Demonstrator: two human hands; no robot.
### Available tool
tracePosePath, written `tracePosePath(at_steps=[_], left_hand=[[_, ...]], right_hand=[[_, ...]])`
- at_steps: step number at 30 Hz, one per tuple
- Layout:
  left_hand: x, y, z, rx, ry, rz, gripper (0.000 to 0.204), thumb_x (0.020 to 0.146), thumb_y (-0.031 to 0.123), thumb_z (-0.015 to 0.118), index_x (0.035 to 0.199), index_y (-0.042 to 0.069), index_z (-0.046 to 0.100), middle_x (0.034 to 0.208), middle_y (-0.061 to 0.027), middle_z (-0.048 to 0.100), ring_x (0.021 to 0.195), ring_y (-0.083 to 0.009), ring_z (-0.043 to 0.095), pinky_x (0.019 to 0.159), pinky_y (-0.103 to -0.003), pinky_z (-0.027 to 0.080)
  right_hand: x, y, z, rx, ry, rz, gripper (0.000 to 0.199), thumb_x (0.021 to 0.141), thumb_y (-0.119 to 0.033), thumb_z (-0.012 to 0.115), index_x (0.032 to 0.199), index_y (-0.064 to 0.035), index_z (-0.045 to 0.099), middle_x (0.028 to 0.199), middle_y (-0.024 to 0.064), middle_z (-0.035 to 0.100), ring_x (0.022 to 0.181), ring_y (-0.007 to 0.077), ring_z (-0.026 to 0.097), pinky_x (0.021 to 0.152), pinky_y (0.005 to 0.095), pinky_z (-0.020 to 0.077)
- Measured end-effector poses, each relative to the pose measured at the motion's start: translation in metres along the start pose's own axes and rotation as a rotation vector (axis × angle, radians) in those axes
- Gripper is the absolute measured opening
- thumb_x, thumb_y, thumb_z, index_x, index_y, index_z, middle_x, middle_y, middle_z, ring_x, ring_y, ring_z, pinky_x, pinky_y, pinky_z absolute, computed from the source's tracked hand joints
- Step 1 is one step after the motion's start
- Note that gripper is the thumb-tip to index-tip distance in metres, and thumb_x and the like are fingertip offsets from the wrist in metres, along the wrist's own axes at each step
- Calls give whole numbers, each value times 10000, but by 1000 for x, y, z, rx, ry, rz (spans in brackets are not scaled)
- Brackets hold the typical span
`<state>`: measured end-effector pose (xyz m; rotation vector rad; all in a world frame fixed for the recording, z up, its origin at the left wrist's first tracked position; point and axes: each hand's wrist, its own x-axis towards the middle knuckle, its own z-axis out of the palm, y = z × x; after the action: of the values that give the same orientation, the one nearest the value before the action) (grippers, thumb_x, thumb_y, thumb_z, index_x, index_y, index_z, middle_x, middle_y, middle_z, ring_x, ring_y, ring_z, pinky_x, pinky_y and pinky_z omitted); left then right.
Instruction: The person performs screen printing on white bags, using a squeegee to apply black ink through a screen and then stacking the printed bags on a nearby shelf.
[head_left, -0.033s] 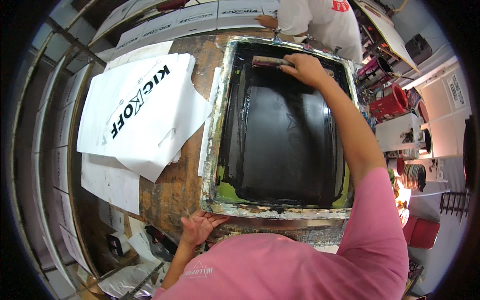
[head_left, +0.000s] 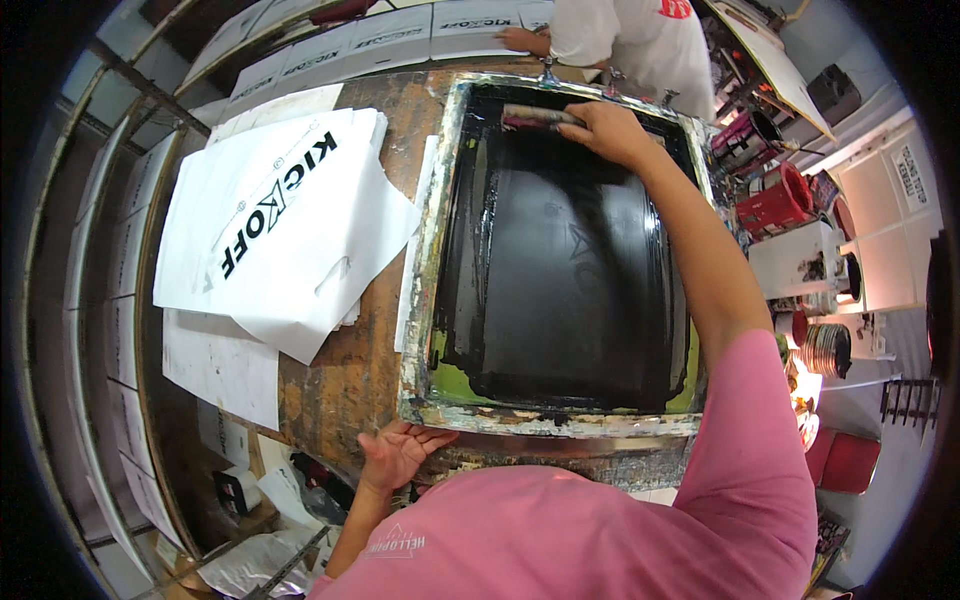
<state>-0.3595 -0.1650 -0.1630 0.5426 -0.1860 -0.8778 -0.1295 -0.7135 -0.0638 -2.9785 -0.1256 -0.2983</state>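
The right hand [head_left: 612, 132] is closed around one end of a squeegee [head_left: 535, 115], which lies crosswise near the far end of a framed screen. The left hand [head_left: 395, 458] is open and holds nothing, its fingers at the near rail of the frame [head_left: 425, 300]; whether they press on it cannot be told.

Inside the frame, black ink [head_left: 570, 300] already covers most of the mesh, with a faint lettered design showing through the smoother middle. Ridges of wet ink line both sides, and green patches [head_left: 455, 382] are bare in the near corners. The frame is down and the squeegee in hand, so the present pass seems unfinished; what lies beneath is hidden.

A white sheet [head_left: 409, 310] shows along the frame's left side. Left of it, a loose stack of paper [head_left: 270, 220] with bold black lettering looks like finished work, though the number left to do cannot be judged.

The wooden table [head_left: 330, 390] is stained and worn. Racks [head_left: 125, 340] of sheets stand at the left, a co-worker [head_left: 650, 40] in white is beyond the frame, and a red bucket [head_left: 775, 198] sits among containers at the right.
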Motion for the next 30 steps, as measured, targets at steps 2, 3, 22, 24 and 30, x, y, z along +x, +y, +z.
tracePosePath(at_steps=[2, 3, 22, 24, 30], left_hand=[[1, -2, -5, -42, -99, 39, 883, 923, 807, 438, 1481, 134, 557, 1533, -239, 512, 1436, -431, 466, 1228, -677, 247], [1, -3, -6, -36, -114, 41, 870, 929, 808, 420, 1476, 147, 569, 1534, -232, 515, 1442, -428, 460, 1227, -681, 243], [13, 15, 30, 9, -268, 50, 986, 878, 880, 403, 1525, 145, 518, 1542, -225, 513, 1451, -430, 446, 1239, -650, 241], [21, 32, 62, 0, -330, 125, 1029, 851, 908, 412, 1556, 162, 484, 1580, -224, 464, 1461, -443, 427, 1236, -659, 235], [90, 69, 139, 383, -344, 361, 1040, 892, 857, 447, 1649, 159, 297, 1678, -212, 302, 1522, -468, 306, 1218, -717, 147]], right_hand=[[1, 1, 2, -14, 69, -15, 441, 983, -519, 600, 1106, -107, 696, 1018, 168, 730, 972, 395, 695, 831, 515, 547], [-1, -1, 6, -26, 108, -15, 442, 983, -519, 601, 1109, -107, 696, 1024, 165, 731, 972, 392, 697, 829, 515, 549], [-289, -269, -112, 62, 16, 128, 350, 895, -360, 722, 1037, -69, 592, 956, 145, 612, 934, 338, 629, 880, 501, 522], [-281, -273, -145, -60, 170, 89, 353, 879, -360, 732, 1033, -70, 600, 950, 137, 603, 955, 324, 605, 973, 525, 459], [-202, -253, -219, -251, 553, 70, 305, 889, -337, 630, 984, -50, 674, 857, 119, 645, 865, 314, 641, 911, 488, 407]])
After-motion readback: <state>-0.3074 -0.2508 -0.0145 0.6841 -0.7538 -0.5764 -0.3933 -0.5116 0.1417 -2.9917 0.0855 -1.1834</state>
